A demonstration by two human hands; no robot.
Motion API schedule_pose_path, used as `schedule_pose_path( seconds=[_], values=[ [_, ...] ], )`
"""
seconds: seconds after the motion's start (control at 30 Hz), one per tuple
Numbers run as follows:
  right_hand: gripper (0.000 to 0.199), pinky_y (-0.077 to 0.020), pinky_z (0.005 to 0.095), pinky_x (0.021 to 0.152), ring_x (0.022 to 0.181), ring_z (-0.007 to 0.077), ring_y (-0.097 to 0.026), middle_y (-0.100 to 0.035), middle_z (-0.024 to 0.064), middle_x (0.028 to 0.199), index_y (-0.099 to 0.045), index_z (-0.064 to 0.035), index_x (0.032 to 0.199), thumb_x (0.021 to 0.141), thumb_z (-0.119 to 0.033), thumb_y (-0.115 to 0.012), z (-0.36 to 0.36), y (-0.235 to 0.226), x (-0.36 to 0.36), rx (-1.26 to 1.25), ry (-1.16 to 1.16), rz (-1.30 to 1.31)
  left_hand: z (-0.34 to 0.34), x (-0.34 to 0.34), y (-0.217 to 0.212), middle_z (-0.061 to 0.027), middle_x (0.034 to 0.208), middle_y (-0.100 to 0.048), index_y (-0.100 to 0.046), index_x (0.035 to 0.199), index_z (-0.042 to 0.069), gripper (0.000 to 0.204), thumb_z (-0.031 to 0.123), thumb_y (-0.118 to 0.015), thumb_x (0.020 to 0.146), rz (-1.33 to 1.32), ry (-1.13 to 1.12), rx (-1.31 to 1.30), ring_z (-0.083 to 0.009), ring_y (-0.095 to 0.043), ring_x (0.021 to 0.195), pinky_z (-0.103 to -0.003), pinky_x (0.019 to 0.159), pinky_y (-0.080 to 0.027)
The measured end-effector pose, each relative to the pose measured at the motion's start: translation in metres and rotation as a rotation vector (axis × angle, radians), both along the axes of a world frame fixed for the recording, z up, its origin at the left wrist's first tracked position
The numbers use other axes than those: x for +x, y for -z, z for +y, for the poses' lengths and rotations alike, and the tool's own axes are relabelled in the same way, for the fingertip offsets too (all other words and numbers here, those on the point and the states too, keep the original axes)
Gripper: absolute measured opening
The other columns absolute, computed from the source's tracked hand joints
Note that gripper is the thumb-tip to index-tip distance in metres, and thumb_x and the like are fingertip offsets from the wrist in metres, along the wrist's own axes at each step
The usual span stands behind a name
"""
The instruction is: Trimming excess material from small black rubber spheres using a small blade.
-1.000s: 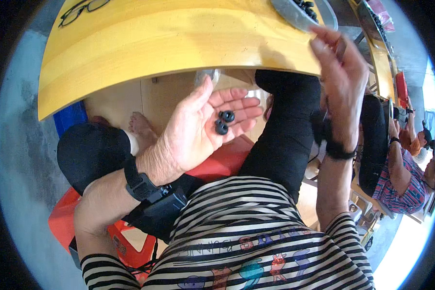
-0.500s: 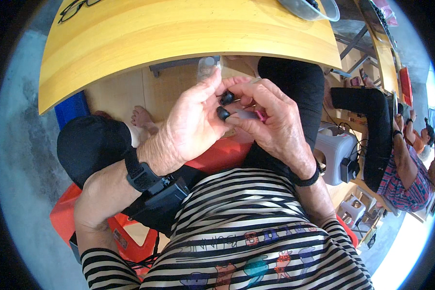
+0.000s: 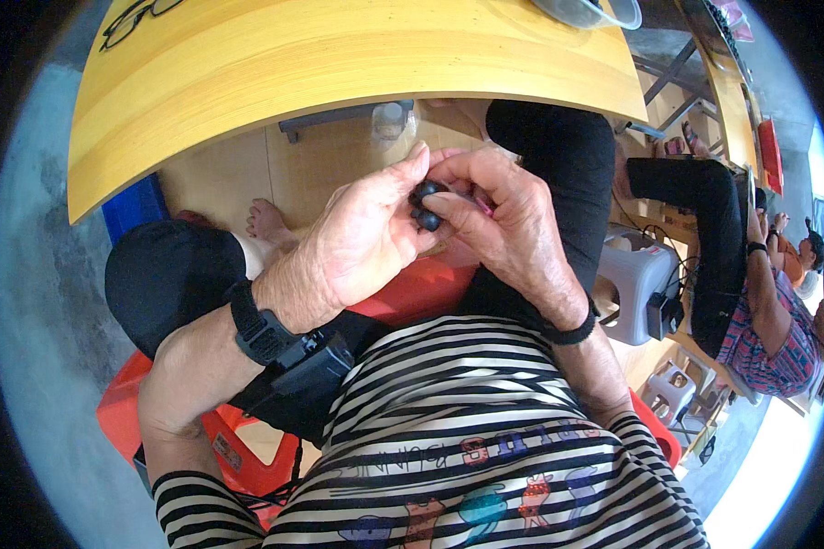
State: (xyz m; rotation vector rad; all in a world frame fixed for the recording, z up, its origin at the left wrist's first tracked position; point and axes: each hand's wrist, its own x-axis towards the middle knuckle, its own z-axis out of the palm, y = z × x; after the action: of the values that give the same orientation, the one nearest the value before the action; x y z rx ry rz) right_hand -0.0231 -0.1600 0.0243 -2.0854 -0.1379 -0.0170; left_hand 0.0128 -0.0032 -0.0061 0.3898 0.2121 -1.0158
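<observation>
Above my lap my two hands meet, just in front of the table edge. My left hand (image 3: 357, 233) is half curled, with small glossy black round pieces (image 3: 426, 203) held at its fingers; their exact kind is unclear. The thumb of my right hand (image 3: 513, 220) presses on these pieces from the right side. Between the curled fingers of that hand shows a small pink thing (image 3: 482, 203), mostly covered. My left fingertips are largely hidden behind the right hand.
A yellow wooden table (image 3: 357, 64) lies ahead, bearing black-framed glasses (image 3: 142, 18) and a clear plastic bowl (image 3: 613, 14). Below its edge is a clear plastic container (image 3: 392, 123). A grey stool (image 3: 632, 288) stands at right, near a person in a plaid shirt (image 3: 774, 348).
My right hand has closed in toward the left, its thumb now over the black pieces. Those pieces sit closer together, and less of the pink thing shows.
</observation>
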Motion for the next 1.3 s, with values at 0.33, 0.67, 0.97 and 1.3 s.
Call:
schedule_pose_path(
  seconds=[0.33, 0.67, 0.97, 1.3],
  values=[
    [0.016, -0.0420, 0.0260, 0.052, 0.058, 0.0136, -0.051, -0.058, 0.0046, 0.070, -0.064, -0.0045, 0.087, 0.072, -0.007, -0.071, -0.011, -0.006, 0.002, -0.060, 0.105, -0.077, 0.002, -0.001, -0.005, -0.0089, 0.106, -0.058, -0.052, 0.115, 0.004, 0.031, 0.026, -0.049, 0.094, 0.094, -0.007, 0.052, -0.0184, -0.058, 0.095, -0.035, 0.088, -0.050],
    [0.021, -0.0405, 0.0218, 0.054, 0.061, 0.0079, -0.048, -0.058, 0.0011, 0.071, -0.064, -0.0036, 0.089, 0.071, -0.007, -0.073, -0.012, -0.004, -0.001, 0.108, 0.100, -0.011, 0.006, 0.002, -0.003, -0.0034, 0.084, -0.060, -0.059, 0.102, 0.004, 0.019, 0.018, -0.053, 0.092, -0.079, 0.110, 0.078, -0.0099, -0.053, 0.070, -0.022, 0.059, -0.045],
    [0.007, -0.0462, 0.0209, 0.063, 0.067, 0.0068, -0.057, -0.064, 0.0013, 0.071, -0.067, -0.0008, 0.086, 0.080, -0.004, -0.066, -0.016, -0.013, -0.001, 0.422, 0.061, 0.162, 0.006, 0.003, -0.007, -0.0033, 0.083, -0.059, -0.059, 0.100, 0.003, 0.018, 0.018, -0.053, 0.092, -0.097, 0.173, 0.062, -0.0100, -0.052, 0.069, -0.022, 0.059, -0.042],
    [0.008, -0.0479, 0.0226, 0.066, 0.068, 0.0085, -0.060, -0.064, 0.0034, 0.071, -0.064, 0.0007, 0.084, 0.085, -0.007, -0.062, -0.022, -0.017, 0.000, 0.443, 0.035, 0.303, 0.006, 0.002, -0.007, -0.0048, 0.084, -0.055, -0.057, 0.101, 0.002, 0.019, 0.018, -0.051, 0.093, -0.068, 0.227, 0.057, -0.0111, -0.049, 0.069, -0.022, 0.059, -0.041]
  ],
)
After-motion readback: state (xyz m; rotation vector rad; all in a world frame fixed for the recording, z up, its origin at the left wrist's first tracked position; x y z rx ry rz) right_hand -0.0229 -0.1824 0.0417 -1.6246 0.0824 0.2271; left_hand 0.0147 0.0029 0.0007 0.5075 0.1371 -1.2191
